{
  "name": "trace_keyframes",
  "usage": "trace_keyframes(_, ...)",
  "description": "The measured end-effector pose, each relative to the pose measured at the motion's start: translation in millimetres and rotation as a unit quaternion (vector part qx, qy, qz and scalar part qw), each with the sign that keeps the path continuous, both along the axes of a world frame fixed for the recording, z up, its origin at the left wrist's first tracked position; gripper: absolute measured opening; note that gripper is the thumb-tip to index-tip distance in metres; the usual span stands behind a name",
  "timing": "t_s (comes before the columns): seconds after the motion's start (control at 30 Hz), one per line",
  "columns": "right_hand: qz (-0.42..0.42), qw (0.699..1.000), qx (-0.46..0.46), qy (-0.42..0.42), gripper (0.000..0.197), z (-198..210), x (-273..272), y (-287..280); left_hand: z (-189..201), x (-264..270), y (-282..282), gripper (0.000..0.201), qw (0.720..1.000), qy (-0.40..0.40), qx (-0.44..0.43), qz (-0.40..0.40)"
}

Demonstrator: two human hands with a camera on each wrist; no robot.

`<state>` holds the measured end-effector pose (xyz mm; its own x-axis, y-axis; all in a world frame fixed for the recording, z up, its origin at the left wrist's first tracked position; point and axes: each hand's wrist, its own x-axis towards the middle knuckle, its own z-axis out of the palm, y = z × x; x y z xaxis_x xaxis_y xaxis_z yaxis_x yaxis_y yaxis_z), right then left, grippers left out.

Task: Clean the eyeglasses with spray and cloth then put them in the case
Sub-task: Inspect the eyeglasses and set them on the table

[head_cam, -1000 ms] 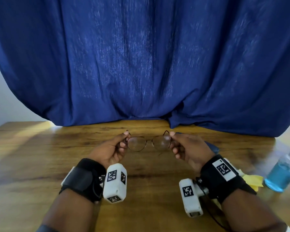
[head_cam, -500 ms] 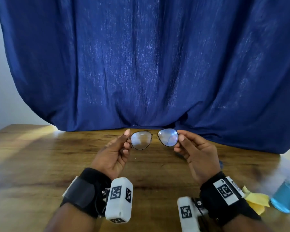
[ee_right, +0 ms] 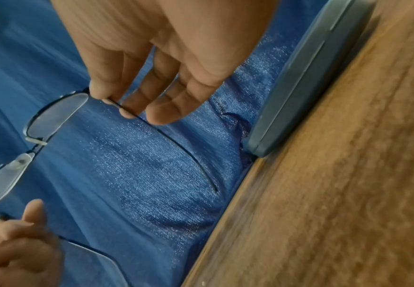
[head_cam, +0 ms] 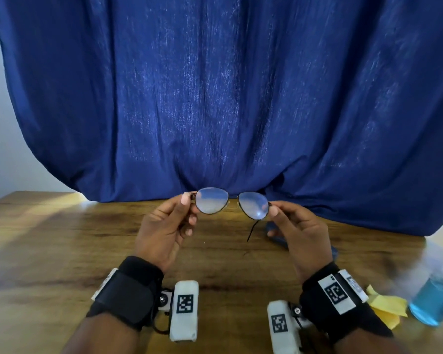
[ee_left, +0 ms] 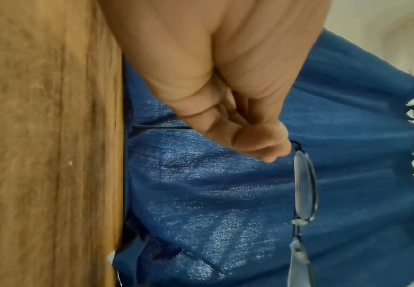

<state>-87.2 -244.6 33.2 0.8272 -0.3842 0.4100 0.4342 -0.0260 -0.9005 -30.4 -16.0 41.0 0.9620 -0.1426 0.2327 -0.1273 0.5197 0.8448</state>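
Blue curtain [head_cam: 215, 98] — thin-rimmed, hazy eyeglasses [head_cam: 232, 204]

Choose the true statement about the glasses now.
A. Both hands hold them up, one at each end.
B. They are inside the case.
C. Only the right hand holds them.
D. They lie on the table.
A: the left hand and right hand each pinch one end of the glasses above the table.

The bottle [head_cam: 436, 300] is blurred and cut by the head view's right edge. The right hand [head_cam: 301, 237] hides most of the case [head_cam: 275, 229]; its wristband covers part of the cloth [head_cam: 388, 306].
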Motion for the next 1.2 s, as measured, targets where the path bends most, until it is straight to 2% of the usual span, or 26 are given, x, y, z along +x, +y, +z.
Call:
trace_keyframes(0.07, -0.011, 1.0, 0.007, -0.013, 0.006, 1, 1, 0, 1, -2, 4, 0.025, 0.991, -0.075, 0.102, 0.047)
trace_keyframes(0.17, -0.003, 0.999, 0.013, -0.043, 0.01, 3, 0, -3, 3, -5, 12, 0.018, 0.93, -0.175, 0.276, 0.169)
trace_keyframes(0.23, 0.01, 0.998, 0.011, -0.058, 0.012, 6, -1, -5, 4, -6, 15, 0.016, 0.907, -0.198, 0.321, 0.188)
trace_keyframes(0.3, 0.026, 0.998, 0.003, -0.059, 0.008, 6, -2, -6, 3, -5, 15, 0.02, 0.922, -0.181, 0.302, 0.162)
trace_keyframes(0.37, 0.053, 0.998, 0.015, -0.04, 0.008, 4, -1, -5, -2, -1, 13, 0.03, 0.946, -0.123, 0.269, 0.13)
trace_keyframes(0.5, 0.101, 0.993, 0.056, -0.005, 0.022, 0, 2, -5, -7, 6, 10, 0.044, 0.981, -0.001, 0.189, 0.035)
trace_keyframes(0.6, 0.076, 0.997, 0.007, 0.011, 0.031, 0, 2, -4, -6, 7, 8, 0.047, 0.99, 0.083, 0.11, -0.036)
trace_keyframes(0.7, 0.027, 0.998, -0.055, 0.005, 0.02, -2, 1, -5, -9, 8, 11, 0.052, 0.987, 0.051, 0.151, -0.023)
trace_keyframes(0.83, 0.023, 0.998, -0.062, 0.015, 0.009, -8, 6, -5, -11, 8, 11, 0.054, 0.98, 0.012, 0.199, 0.012)
trace_keyframes(0.97, 0.02, 0.999, -0.044, 0.025, 0.006, -11, 6, -4, -11, 7, 9, 0.039, 0.985, 0.008, 0.169, 0.02)
trace_keyframes(1.07, 0.012, 0.999, -0.022, 0.025, 0.007, -9, 4, -3, -8, 3, 4, 0.023, 0.994, -0.015, 0.109, 0.016)
trace_keyframes(1.2, -0.013, 0.999, -0.043, -0.001, 0.012, -5, 0, -4, -8, 2, -1, 0.021, 0.994, -0.074, 0.081, 0.029)
